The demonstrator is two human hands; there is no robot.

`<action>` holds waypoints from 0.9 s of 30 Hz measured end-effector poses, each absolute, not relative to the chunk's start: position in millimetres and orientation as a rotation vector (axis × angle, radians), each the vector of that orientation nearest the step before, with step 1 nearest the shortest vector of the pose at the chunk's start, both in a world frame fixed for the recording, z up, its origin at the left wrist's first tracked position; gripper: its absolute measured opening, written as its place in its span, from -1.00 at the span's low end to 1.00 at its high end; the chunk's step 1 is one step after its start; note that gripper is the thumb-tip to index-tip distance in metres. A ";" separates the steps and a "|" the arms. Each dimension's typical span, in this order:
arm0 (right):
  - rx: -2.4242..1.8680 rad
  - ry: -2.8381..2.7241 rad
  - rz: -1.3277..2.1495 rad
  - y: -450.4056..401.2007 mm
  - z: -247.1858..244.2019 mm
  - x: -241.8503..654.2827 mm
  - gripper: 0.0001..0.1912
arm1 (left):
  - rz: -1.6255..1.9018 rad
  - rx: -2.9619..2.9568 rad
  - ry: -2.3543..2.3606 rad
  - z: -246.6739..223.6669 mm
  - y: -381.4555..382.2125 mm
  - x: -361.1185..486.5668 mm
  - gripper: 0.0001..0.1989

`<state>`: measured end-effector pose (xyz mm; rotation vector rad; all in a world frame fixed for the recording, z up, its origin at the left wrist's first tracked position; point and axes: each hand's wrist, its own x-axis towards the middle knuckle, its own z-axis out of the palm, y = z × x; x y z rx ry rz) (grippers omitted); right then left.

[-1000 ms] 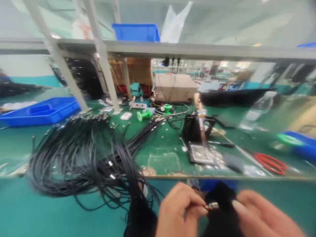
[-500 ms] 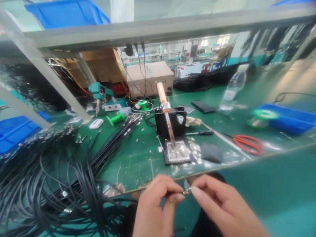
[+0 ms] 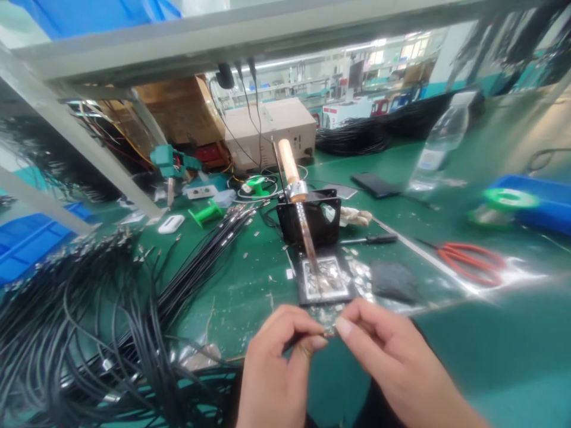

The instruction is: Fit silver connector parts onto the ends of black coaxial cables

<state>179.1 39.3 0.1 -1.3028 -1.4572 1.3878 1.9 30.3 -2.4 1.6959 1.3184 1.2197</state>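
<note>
My left hand (image 3: 285, 356) pinches the end of a thin dark cable with a small reddish tip (image 3: 329, 334), low in the middle of the view. Close beside it, the thumb and forefinger of my right hand (image 3: 388, 351) are pressed together at a tiny shiny piece at that tip; its exact shape is too small to tell. Just beyond my fingers a soldering iron (image 3: 292, 172) with a wooden handle leans in its stand, its tip pointing down to a tray of metal bits (image 3: 323, 294). Behind the iron stands a black fan (image 3: 330, 220).
Black cables (image 3: 111, 321) cover the left side. Red-handled scissors (image 3: 475, 261), a screwdriver (image 3: 379, 239), a black phone (image 3: 375, 184), a plastic bottle (image 3: 439, 145) and a solder spool (image 3: 506, 205) lie or stand to the right. A shelf beam (image 3: 178, 44) crosses above.
The camera view has shifted, with the table's right-hand things further right. Both hands appear slightly higher and nearer the tray, still pinching at the cable tip.
</note>
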 end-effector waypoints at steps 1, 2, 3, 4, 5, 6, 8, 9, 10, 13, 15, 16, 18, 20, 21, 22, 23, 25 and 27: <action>-1.303 -1.457 1.382 41.0 -0.3 178.1 -0.40 | 1.207 1.689 1.322 -2.5 32.2 0.9 -0.83; -1.302 -1.454 1.369 42.6 -1.2 177.3 -0.40 | 1.198 1.681 1.329 -2.5 34.1 0.1 -0.82; -1.299 -1.453 1.352 44.1 -2.4 176.8 -0.40 | 1.187 1.674 1.333 -2.5 36.1 -0.4 -0.82; -1.301 -1.450 1.336 45.6 -3.6 176.5 -0.40 | 1.180 1.665 1.337 -2.4 38.1 -0.5 -0.82; -1.308 -1.452 1.323 47.0 -4.7 176.4 -0.40 | 1.179 1.655 1.339 -2.0 40.3 -0.4 -0.82; -1.315 -1.456 1.317 48.4 -5.2 176.4 -0.40 | 1.182 1.644 1.339 -1.5 42.4 0.0 -0.82; -1.336 -1.460 1.313 50.7 -4.5 176.5 -0.42 | 1.199 1.615 1.341 -0.2 46.2 1.2 -0.82; -1.347 -1.464 1.317 51.7 -3.4 176.4 -0.42 | 1.202 1.600 1.345 0.4 47.5 1.8 -0.83; -1.356 -1.460 1.312 52.6 -2.0 176.2 -0.43 | 1.203 1.583 1.350 1.0 48.5 2.4 -0.83; -1.360 -1.446 1.301 54.5 0.8 174.4 -0.42 | 1.183 1.531 1.371 1.7 49.4 3.1 -0.84; -1.356 -1.427 1.293 55.6 -0.5 172.9 -0.44 | 1.171 1.509 1.396 2.0 49.8 3.2 -0.84; -1.347 -1.412 1.284 56.1 -2.2 172.1 -0.45 | 1.168 1.505 1.410 2.2 50.3 3.3 -0.84; -1.327 -1.382 1.254 57.2 -6.9 170.6 -0.46 | 1.165 1.510 1.431 2.9 52.2 3.7 -0.85; -1.301 -1.361 1.235 58.2 -11.5 169.5 -0.46 | 1.173 1.519 1.441 3.5 54.6 4.6 -0.84; -1.290 -1.355 1.231 58.5 -13.2 169.1 -0.46 | 1.181 1.520 1.442 3.7 55.7 5.1 -0.84; -1.285 -1.349 1.231 58.6 -14.5 168.9 -0.46 | 1.188 1.521 1.440 3.8 56.7 5.6 -0.84; -1.281 -1.344 1.233 58.6 -15.1 168.8 -0.46 | 1.196 1.520 1.439 3.9 57.5 6.1 -0.84; -1.284 -1.341 1.233 58.2 -14.7 168.7 -0.46 | 1.210 1.519 1.436 4.0 58.6 7.0 -0.84; -1.294 -1.346 1.225 58.3 -12.0 168.6 -0.47 | 1.223 1.520 1.434 4.2 59.2 7.6 -0.84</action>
